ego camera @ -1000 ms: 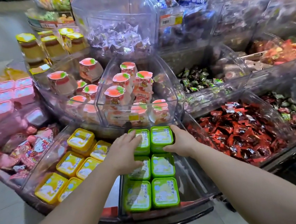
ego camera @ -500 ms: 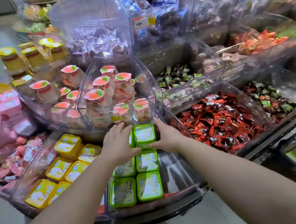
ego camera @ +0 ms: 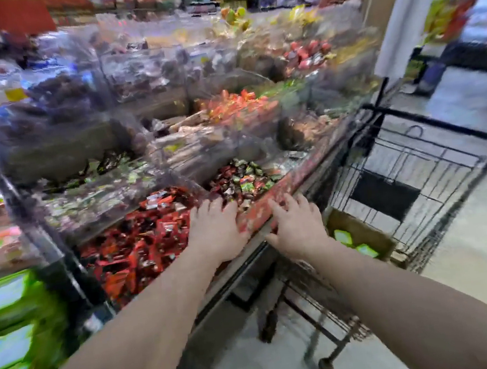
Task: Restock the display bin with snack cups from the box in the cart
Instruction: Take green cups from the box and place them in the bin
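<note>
The green-lidded snack cups (ego camera: 8, 333) lie in rows in the display bin (ego camera: 56, 302) at the far left edge of the view, at about nine o'clock from both hands and well apart from them. More green-lidded cups (ego camera: 344, 237) show inside the brown cardboard box (ego camera: 363, 232) that sits in the black wire cart (ego camera: 406, 181); these lie just beside the right hand (ego camera: 299, 228), at about three o'clock from it.

Both hands are empty. The left hand (ego camera: 215, 229) is flat, palm down, fingers straight and pointing to twelve o'clock, over the near edge of a clear bin of red-wrapped sweets (ego camera: 138, 244); whether it touches the wrappers cannot be told through the blur. The right hand, fingers spread and loosely extended, is over the red front rim of the display stand (ego camera: 273, 205), between the stand and the box. The two hands are close, side by side, not touching.

At twelve o'clock from the left hand is a bin of mixed dark and green wrapped sweets (ego camera: 243, 181). Farther back, orange-wrapped sweets (ego camera: 238, 106) fill a higher bin. The whole view is streaked with motion blur.
</note>
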The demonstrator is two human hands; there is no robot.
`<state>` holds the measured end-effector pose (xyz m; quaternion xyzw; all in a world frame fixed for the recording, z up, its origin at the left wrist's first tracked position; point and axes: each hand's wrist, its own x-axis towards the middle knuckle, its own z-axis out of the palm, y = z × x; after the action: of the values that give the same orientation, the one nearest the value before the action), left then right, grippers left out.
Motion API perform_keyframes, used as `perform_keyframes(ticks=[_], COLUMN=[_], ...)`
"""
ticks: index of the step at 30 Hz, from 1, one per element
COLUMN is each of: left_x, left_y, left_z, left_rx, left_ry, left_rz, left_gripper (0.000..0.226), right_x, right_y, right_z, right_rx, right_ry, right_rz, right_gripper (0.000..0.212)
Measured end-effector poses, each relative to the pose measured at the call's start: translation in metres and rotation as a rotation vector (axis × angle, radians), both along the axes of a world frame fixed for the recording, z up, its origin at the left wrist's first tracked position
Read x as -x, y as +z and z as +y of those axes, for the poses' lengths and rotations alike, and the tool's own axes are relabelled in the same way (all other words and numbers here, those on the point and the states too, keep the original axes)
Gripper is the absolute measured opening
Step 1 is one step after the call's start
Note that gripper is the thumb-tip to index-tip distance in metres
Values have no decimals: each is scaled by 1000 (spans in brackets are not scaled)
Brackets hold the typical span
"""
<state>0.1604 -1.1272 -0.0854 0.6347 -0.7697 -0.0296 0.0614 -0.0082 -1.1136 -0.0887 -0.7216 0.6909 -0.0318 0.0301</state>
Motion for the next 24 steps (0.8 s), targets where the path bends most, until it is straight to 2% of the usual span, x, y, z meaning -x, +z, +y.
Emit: perform_keyframes(ticks=[5, 10, 18, 24], left_x=[132, 218, 286, 326], left_y=[-10, -23, -91, -143], left_z=[-14, -36, -122, -195], left_rx=[-55, -71, -284, -419], left_ry=[-178, -331, -362, -375], left_rz=[12, 12, -30, -35], left_gripper=[75, 74, 80, 87], right_x=[122, 204, 302, 362], right_y=[-12, -29, -82, -129], right_z=[17, 13, -43, -100], right_rx=[-19, -50, -132, -272], right_ry=[-208, -342, -482, -575], right_rz=[-7, -65, -127, -146], right_gripper=[73, 74, 69, 74])
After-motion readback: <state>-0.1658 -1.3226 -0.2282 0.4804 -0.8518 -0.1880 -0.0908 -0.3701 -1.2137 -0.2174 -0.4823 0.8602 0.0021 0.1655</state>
